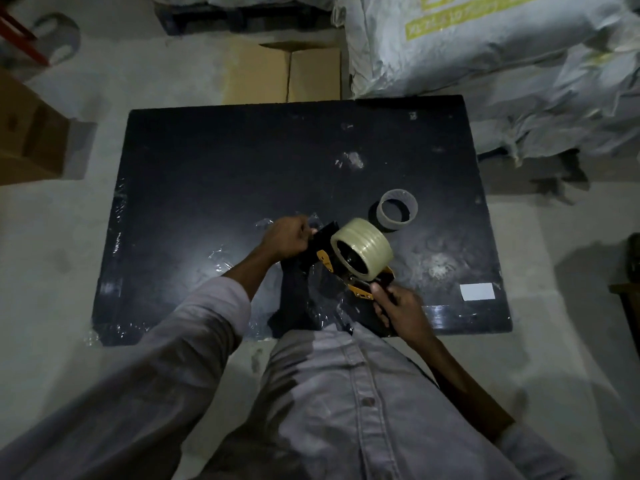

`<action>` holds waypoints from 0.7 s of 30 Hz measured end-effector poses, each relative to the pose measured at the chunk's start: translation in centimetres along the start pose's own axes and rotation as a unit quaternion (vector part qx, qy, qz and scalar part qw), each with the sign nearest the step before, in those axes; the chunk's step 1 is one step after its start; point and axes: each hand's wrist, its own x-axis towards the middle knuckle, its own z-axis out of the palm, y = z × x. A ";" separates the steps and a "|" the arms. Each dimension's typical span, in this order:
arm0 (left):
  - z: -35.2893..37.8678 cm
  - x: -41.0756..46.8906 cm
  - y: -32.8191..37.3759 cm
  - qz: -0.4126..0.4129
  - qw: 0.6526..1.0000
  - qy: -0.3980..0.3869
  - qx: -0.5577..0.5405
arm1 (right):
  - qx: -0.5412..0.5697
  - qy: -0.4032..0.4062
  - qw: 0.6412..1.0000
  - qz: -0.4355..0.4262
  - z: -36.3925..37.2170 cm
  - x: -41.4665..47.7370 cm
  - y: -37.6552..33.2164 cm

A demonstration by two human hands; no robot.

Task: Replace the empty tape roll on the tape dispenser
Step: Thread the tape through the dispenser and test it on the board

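A black and yellow tape dispenser (323,259) is held above the black table (207,174). A full roll of clear tape (367,247) sits on its hub. My left hand (285,237) is closed on the dispenser's black front end. My right hand (398,306) grips the handle at the near side. The empty grey tape core (397,210) stands on the table just behind the dispenser, apart from both hands.
Scraps of clear tape are stuck to the table top, and a white label (477,292) lies near its right front corner. Cardboard boxes (287,74) stand behind and at left; large grey sacks (502,64) are piled at back right.
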 end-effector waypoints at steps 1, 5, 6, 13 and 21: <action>0.0 0.3 0.0 0.002 1.000 0.001 0.009 | -0.007 0.006 1.000 0.001 0.1 0.2 0.1; 1.0 0.8 0.5 0.006 1.000 0.008 0.026 | -0.047 0.035 0.998 -0.003 0.4 0.5 0.7; 1.3 0.8 0.7 0.005 1.000 0.010 0.023 | -0.056 0.040 0.998 0.001 0.5 0.4 0.8; 2.6 0.7 0.2 0.015 0.999 0.009 0.027 | -0.201 0.038 0.979 0.007 1.3 0.0 0.6; 1.3 2.3 -0.2 -0.113 0.993 0.028 0.015 | -0.254 0.001 0.967 0.013 2.0 -0.3 -0.2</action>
